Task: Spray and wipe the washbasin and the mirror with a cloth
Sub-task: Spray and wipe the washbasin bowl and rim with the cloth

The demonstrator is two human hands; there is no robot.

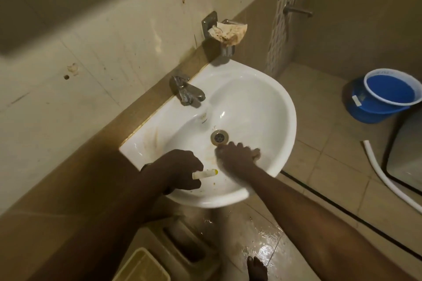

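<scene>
The white washbasin is bolted to the wall over a brown tile strip, and honestly it looks pretty grubby on the near side: brownish smears run along the flat rim left of the bowl and there's a faint rusty patch down near the metal drain, plus a few small specks on the front slope. The far half of the bowl looks glossy and wet. The left hand sits at the near-left rim, fingers curled around a small pale bottle with a yellow tip pointing into the bowl. The right hand is down inside the bowl just below the drain, fingers bent over something brownish pressed to the porcelain; it's blurry, so I can't say for sure it's the cloth. A chrome tap stands at the back rim. Above it on the wall, a metal holder has a stained crumpled rag-like thing in it. Off to the right on the tiled floor is a blue bucket, a white hose nearby, and the floor under the basin is shiny wet. A bare foot shows at the bottom.
</scene>
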